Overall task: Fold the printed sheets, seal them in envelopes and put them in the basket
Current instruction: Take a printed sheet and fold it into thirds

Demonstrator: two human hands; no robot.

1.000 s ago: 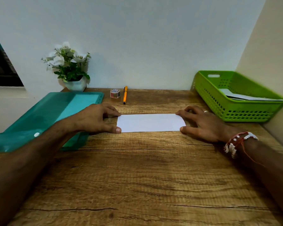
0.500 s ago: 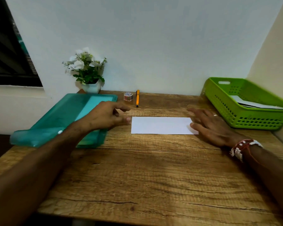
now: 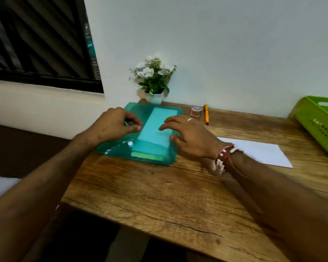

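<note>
The folded white paper sheet (image 3: 257, 152) lies unsealed, outside the green plastic basket (image 3: 318, 118). Over the translucent teal plastic folder (image 3: 117, 148), the right hand (image 3: 189, 138) spreads wide. Whether the curled left hand (image 3: 114, 125) pinches anything is unclear.

Basket (image 3: 319, 120) cut off at right edge. Sheet (image 3: 263, 154) left end hidden behind my right arm (image 3: 254, 174). Can't tell if my left hand (image 3: 112, 125) pinches folder (image 3: 138, 111) flap.

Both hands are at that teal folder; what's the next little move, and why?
Probably lift the flap of the teal folder for an envelope: the folded sheet lies bare on the table, and the left hand seems to pinch the flap.
</note>
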